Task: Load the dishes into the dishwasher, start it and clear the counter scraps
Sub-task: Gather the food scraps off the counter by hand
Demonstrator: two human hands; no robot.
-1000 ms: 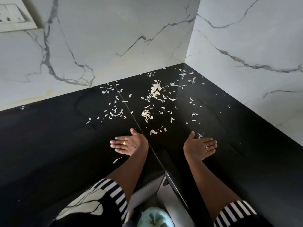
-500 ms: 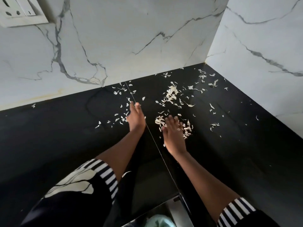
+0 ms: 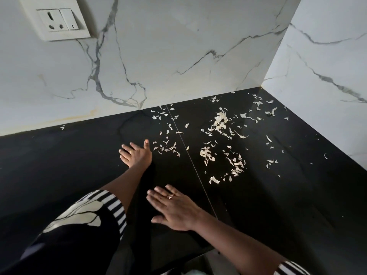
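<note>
Black stone counter (image 3: 59,167) meets white veined marble walls (image 3: 178,46) in a corner at 1 o'clock. Pale scraps (image 3: 220,124) lie scattered over the counter from 12 to 3 o'clock, thickest in loose heaps near the middle. The left hand (image 3: 137,154) has its fingers spread and straight and holds nothing, with the nearest flakes just beside its thumb at its 3 o'clock. The right hand (image 3: 174,207), at 6 o'clock, is flat and empty, well apart from the scraps. A white socket (image 3: 57,18) sits at 10 o'clock.
</note>
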